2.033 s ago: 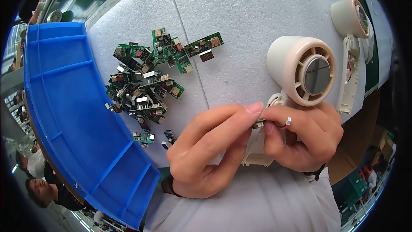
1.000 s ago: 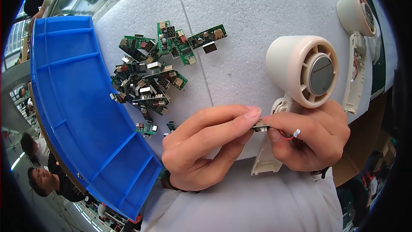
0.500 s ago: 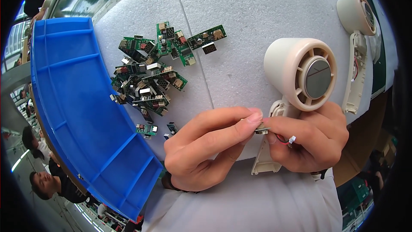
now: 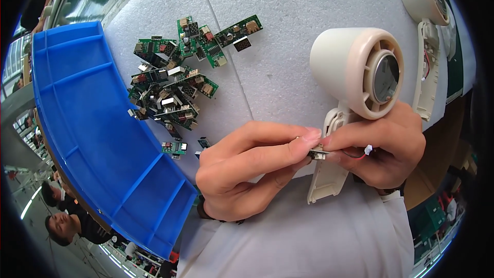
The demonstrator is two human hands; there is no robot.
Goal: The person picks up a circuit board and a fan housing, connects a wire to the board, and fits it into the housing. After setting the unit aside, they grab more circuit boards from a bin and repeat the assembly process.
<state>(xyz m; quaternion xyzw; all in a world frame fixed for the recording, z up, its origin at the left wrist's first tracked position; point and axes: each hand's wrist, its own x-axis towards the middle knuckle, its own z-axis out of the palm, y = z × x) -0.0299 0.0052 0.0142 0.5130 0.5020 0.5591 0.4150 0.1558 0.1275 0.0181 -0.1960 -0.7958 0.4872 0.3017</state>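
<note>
My left hand (image 4: pixel 252 170) is closed, its thumb and fingers pinching a small circuit board (image 4: pixel 319 155) seen nearly edge-on and mostly covered. My right hand (image 4: pixel 391 149) is closed too, its fingertips pressed at the board's other end; exactly what sits between them is hidden. Beside those fingertips a red and black wire ends in a loose white connector (image 4: pixel 367 150). A cream handheld fan (image 4: pixel 337 67) lies under my hands, its round head beyond them. Its handle (image 4: pixel 329 183) is opened into a hollow shell and passes beneath my fingers toward me.
Several green circuit boards (image 4: pixel 170 95) lie heaped at left on white foam sheeting (image 4: pixel 288 0). A blue plastic tray (image 4: pixel 87 108) borders the left side. Another cream fan (image 4: pixel 422 2) with an open handle lies at far right. Other people are visible beyond the tray.
The fan head has turned slightly and shifted up in the view. The loose connector has swung right and up. Both hands still meet at the circuit board; the whole view has shifted a little.
</note>
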